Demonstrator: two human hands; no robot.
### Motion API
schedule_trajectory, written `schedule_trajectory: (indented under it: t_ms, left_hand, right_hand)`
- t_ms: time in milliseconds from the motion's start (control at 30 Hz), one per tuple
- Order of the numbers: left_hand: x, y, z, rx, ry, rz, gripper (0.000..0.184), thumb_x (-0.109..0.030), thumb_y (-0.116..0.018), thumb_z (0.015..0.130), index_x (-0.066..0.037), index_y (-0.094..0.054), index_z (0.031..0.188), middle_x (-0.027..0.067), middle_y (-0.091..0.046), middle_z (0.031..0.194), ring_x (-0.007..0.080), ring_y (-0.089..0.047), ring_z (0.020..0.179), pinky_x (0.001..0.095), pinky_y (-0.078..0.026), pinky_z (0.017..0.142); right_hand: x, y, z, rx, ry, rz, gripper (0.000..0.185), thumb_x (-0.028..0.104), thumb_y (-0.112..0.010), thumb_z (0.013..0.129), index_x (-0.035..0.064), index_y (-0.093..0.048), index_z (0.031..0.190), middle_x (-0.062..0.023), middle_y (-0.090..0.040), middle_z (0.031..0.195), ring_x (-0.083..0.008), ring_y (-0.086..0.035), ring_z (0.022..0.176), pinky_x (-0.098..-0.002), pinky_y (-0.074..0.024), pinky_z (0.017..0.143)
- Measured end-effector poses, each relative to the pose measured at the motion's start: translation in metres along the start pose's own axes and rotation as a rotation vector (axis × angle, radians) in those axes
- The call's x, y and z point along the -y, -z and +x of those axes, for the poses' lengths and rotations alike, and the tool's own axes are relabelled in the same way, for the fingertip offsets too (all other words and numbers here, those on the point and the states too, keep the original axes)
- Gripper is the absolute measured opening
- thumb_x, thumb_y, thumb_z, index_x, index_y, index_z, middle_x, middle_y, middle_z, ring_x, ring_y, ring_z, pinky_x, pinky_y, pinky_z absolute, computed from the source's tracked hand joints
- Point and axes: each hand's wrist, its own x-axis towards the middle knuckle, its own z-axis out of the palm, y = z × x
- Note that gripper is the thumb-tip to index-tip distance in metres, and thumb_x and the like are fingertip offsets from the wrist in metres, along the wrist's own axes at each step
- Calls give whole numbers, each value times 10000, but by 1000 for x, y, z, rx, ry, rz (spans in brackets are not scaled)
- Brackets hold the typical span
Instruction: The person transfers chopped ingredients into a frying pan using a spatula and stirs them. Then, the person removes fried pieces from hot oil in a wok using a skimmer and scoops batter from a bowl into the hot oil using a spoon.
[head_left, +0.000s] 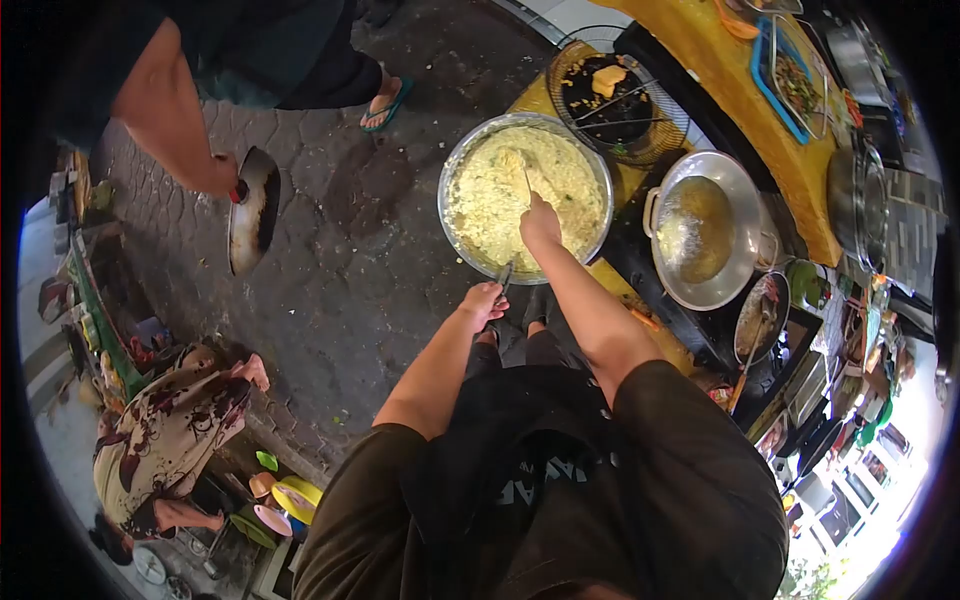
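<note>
A wide metal basin (447, 222) holds a thick pale-yellow mixture (500, 200) with green flecks. My right hand (541, 222) is over the basin, closed around the thin handle of a spoon (526, 180). The spoon's far end is in the mixture, with a small clump on it. At the basin's near rim, my left hand (483, 305) is closed on a dark-handled utensil (506, 271). Its tip reaches the rim, and its kind cannot be made out.
Right of the basin are a large pan of oil (700, 230) and a wire strainer (600, 95) with a yellowish piece in it. A smaller pan (762, 318) stands nearby. At left, a person's hand (222, 175) holds a frying pan (255, 212). Another person (175, 440) is at lower left.
</note>
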Motion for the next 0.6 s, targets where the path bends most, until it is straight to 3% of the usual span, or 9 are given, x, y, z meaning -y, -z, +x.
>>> schedule_trajectory:
  t_ms: [67,167,300,333,367,433,467,533,600]
  left_hand:
    - [1,2,-1,-22,9,-60,284,-263,-548,864,-114,-498,1100,41,-585,789,174,-593,720,338,-472,652]
    - [6,8,1,-14,25,-187,267,-200,-576,851,-92,-502,1084,55,-591,790,173,-590,718,333,-474,653]
    - [13,11,2,-4,-14,-259,297,-211,-568,850,-101,-500,1118,37,-589,765,159,-598,658,320,-492,586]
    - [11,12,3,27,-29,-261,306,-214,-567,854,-97,-491,1127,35,-587,764,158,-595,653,322,-492,586]
    - [11,12,3,30,-30,-266,306,-214,-567,854,-97,-491,1127,35,-587,764,158,-595,653,322,-492,586]
    - [11,11,0,27,-29,-288,266,-207,-591,849,-83,-492,1062,52,-582,798,174,-586,714,324,-471,645]
    - [10,11,-1,29,-29,-290,266,-207,-591,849,-83,-492,1062,52,-582,798,174,-586,714,324,-471,645]
    - [11,12,-1,66,-41,-297,252,-223,-587,851,-94,-494,1047,51,-583,816,177,-589,725,323,-470,656]
    - [10,12,-3,65,-21,-284,253,-238,-580,856,-100,-493,1048,50,-584,828,178,-590,744,322,-469,662]
  right_hand:
    - [30,-11,7,141,-186,-82,400,72,-438,818,48,-376,1213,-237,-507,1063,-390,-561,925,-436,-482,777]
    - [42,-43,-3,157,-112,-65,390,69,-436,821,29,-383,1205,-248,-500,1065,-388,-560,926,-439,-481,773]
    - [35,-72,-10,162,-23,15,384,59,-438,796,-9,-409,1172,-238,-571,931,-394,-555,934,-450,-468,779]
    - [32,-76,-10,149,-41,33,358,57,-441,787,-24,-444,1136,-217,-586,788,-360,-599,782,-422,-492,658]
    - [29,-78,-9,149,-39,27,358,57,-441,787,-24,-444,1136,-217,-586,788,-360,-599,782,-422,-492,658]
    - [31,-65,-13,318,-184,411,317,59,-451,799,-23,-469,1104,-141,-539,673,-241,-541,532,-347,-428,438]
    - [33,-59,-16,318,-184,408,317,59,-451,799,-23,-469,1104,-141,-539,673,-241,-541,532,-347,-428,438]
    - [33,-52,-22,475,-441,960,281,65,-474,809,-8,-483,1079,-53,-454,612,-122,-385,421,-264,-288,340]
    - [29,-49,-23,486,-453,1077,225,52,-464,801,12,-498,1020,-42,-431,602,-107,-352,406,-256,-255,332]
